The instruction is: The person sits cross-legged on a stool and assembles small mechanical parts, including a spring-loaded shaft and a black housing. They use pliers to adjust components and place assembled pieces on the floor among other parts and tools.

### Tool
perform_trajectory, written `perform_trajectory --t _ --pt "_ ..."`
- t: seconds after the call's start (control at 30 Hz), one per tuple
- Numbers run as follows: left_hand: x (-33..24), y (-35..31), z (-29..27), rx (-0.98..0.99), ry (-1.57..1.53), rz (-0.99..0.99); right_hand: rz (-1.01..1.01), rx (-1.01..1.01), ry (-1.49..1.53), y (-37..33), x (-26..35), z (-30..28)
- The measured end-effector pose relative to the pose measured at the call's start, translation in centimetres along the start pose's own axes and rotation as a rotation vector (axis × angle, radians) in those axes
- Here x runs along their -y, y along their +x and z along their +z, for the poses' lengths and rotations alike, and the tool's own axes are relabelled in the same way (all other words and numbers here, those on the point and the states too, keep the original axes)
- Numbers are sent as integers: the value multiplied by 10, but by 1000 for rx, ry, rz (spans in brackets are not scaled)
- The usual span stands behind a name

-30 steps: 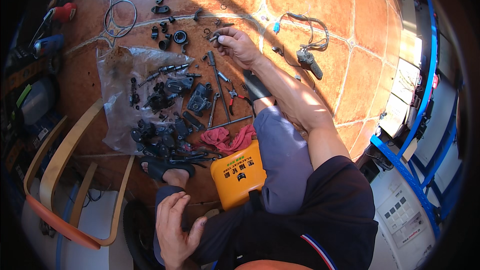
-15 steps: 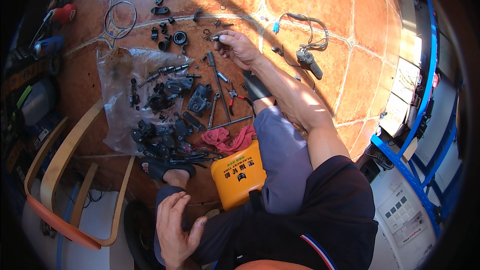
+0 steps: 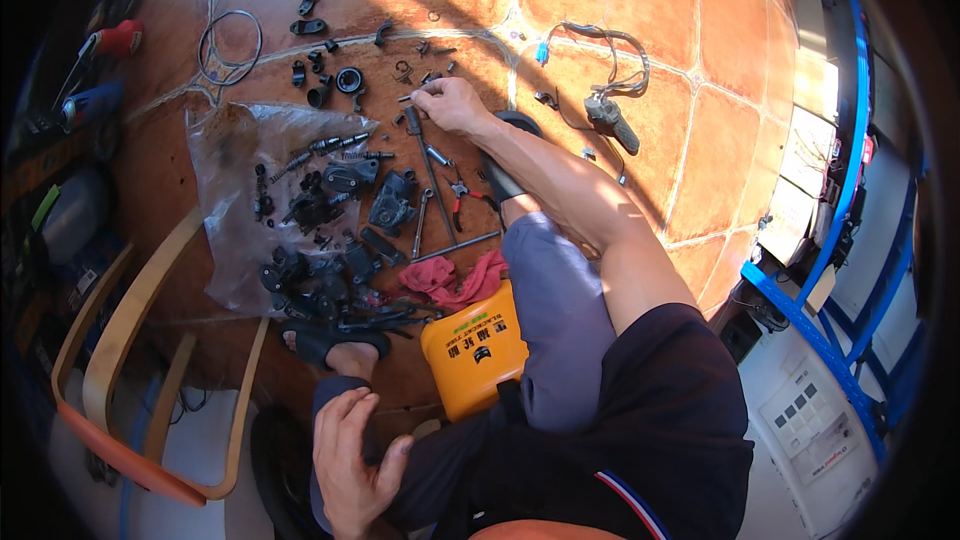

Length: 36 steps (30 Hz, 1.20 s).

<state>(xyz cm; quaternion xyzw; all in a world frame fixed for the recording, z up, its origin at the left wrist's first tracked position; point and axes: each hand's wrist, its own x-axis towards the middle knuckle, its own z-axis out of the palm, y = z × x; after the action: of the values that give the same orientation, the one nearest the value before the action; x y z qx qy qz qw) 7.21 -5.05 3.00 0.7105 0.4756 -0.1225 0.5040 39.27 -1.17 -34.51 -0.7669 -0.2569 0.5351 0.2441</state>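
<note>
My right hand (image 3: 450, 105) reaches out to the floor parts, its fingertips pinched together. A small metal pin (image 3: 404, 97) sticks out at the fingertips; how much of it the fingers hide I cannot tell. Just beyond lie a small dark cylinder (image 3: 450, 67) and a circlip (image 3: 403, 68). Beneath the hand is a long T-handle wrench (image 3: 428, 162), with a short shiny metal piece (image 3: 437, 154) beside it. My left hand (image 3: 350, 460) rests over my left leg, fingers extended and thumb apart, holding nothing.
Dark mechanical parts (image 3: 392, 202) lie on and around a clear plastic sheet (image 3: 225, 165). Red-handled pliers (image 3: 470, 202), a red cloth (image 3: 455, 280) and a yellow container (image 3: 475, 355) are close by. A handlebar grip with wires (image 3: 612, 120) lies right; a wooden-framed chair (image 3: 140, 310) stands left.
My right hand has come slightly nearer and to the left. The small dark piece at its fingertips is gone from there, and a pin shows instead. My left hand stays put.
</note>
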Motion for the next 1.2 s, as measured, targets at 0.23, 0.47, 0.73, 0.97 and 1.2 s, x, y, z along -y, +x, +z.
perform_trajectory --t 0.23,0.47,0.73,0.97,1.2 --pt "-6 0 1 -31 1 -6 -69 -166 35 -1 -14 -33" --pt "-6 2 3 -20 9 12 29 -546 -64 -5 -16 -118" --pt "-8 6 4 -8 19 -4 217 -450 -303 28 -14 -128" --pt "-8 4 3 -22 12 13 132 -384 -426 31 -16 -114" --pt "-7 2 3 -32 -5 22 -299 -36 -438 11 5 -36"
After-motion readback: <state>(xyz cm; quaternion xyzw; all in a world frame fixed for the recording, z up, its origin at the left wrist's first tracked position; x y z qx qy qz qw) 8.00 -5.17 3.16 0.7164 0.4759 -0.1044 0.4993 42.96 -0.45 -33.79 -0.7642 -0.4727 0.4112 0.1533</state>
